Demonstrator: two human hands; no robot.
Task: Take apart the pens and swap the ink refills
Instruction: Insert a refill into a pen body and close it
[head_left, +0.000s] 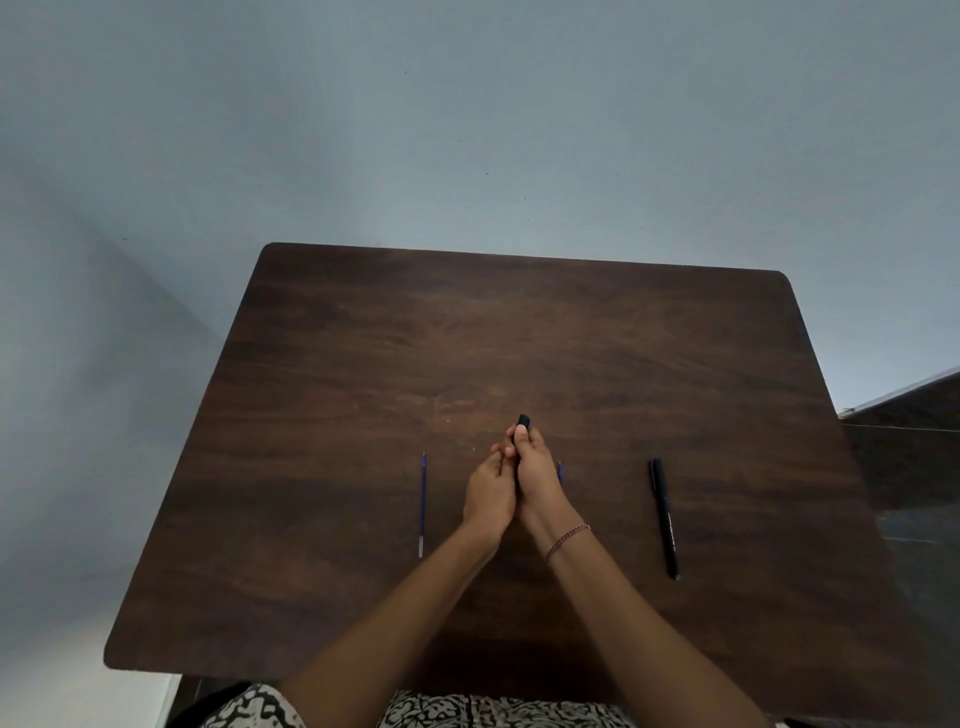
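Note:
My right hand (535, 470) is closed around a black pen barrel (522, 422), whose end sticks out above my fingers. My left hand (488, 491) presses against the right hand from the left, and its fingers touch the barrel lower down. A blue ink refill (422, 504) lies alone on the table to the left of my hands. A sliver of a second blue refill (560, 470) peeks out just right of my right hand. A whole black pen (665, 517) lies further right.
The dark wooden table (519, 338) stands against a pale blue wall. Its right edge meets a dark ledge (909, 415). My patterned clothing shows at the bottom.

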